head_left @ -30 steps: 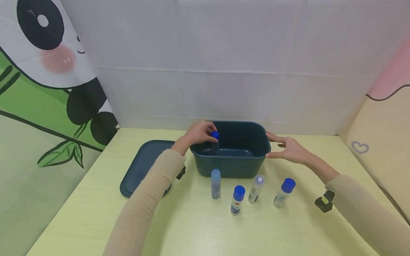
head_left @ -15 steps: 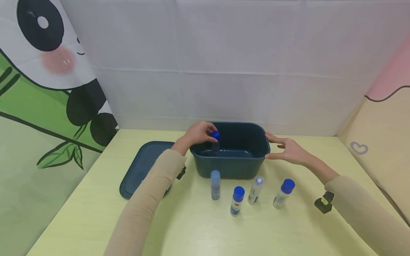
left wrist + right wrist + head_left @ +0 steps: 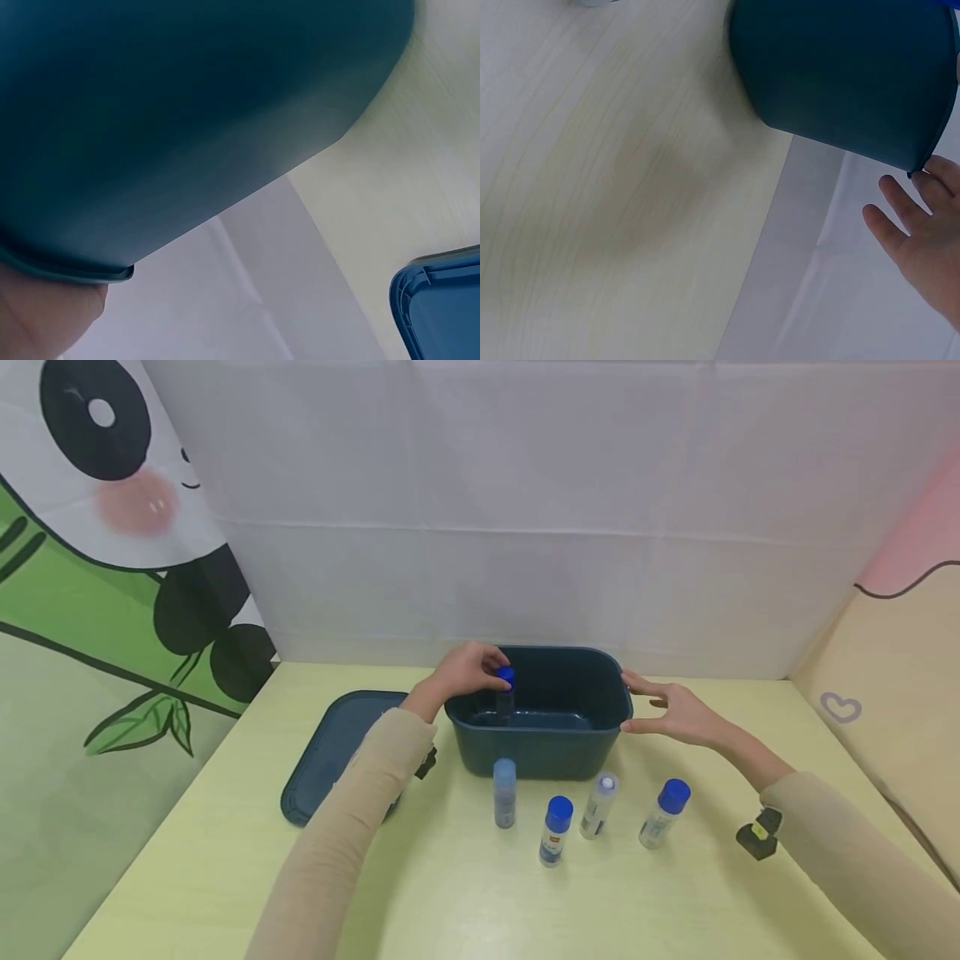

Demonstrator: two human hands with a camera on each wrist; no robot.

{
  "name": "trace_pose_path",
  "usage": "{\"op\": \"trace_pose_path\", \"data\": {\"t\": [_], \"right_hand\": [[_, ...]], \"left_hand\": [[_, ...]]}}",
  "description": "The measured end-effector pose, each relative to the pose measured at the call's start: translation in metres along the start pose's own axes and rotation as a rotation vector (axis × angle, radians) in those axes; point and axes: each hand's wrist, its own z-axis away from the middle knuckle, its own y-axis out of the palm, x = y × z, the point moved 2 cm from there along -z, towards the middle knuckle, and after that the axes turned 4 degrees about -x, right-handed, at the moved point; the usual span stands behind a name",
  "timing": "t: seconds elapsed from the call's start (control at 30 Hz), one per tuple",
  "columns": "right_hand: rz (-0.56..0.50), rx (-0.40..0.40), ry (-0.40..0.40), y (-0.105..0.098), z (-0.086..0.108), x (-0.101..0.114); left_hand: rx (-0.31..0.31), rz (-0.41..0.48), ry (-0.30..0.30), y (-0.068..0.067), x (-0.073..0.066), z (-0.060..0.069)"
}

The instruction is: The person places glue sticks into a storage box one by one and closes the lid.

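In the bin (image 3: 536, 754), pinching with left hand (image 3: 467, 670) a bottle (image 3: 505, 679), indistinct below, unseen in left wrist view; touching rim (image 3: 540, 729) with outstretched right hand (image 3: 678, 714).

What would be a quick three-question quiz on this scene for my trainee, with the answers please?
1. Which hand holds the blue-capped bottle inside the dark bin?
2. True or false: the lid lies on the table left of the bin.
3. How many other bottles are in front of the bin? a) two b) four c) six

Key: 1. The left hand. 2. True. 3. b.
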Motion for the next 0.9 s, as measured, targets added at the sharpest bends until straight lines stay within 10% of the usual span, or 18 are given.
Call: {"op": "trace_pose_path", "data": {"t": [0.3, 0.5, 0.9], "right_hand": [[-0.016, 0.003, -0.001, -0.001, 0.0, 0.002], [-0.007, 0.003, 0.004, -0.002, 0.001, 0.002], [-0.012, 0.005, 0.013, -0.001, 0.0, -0.002]], "left_hand": [[-0.018, 0.022, -0.02, -0.03, -0.008, 0.019], [-0.04, 0.065, 0.077, -0.048, -0.025, 0.054], [0.054, 0.101, 0.24, -0.004, -0.047, 0.124]]}}
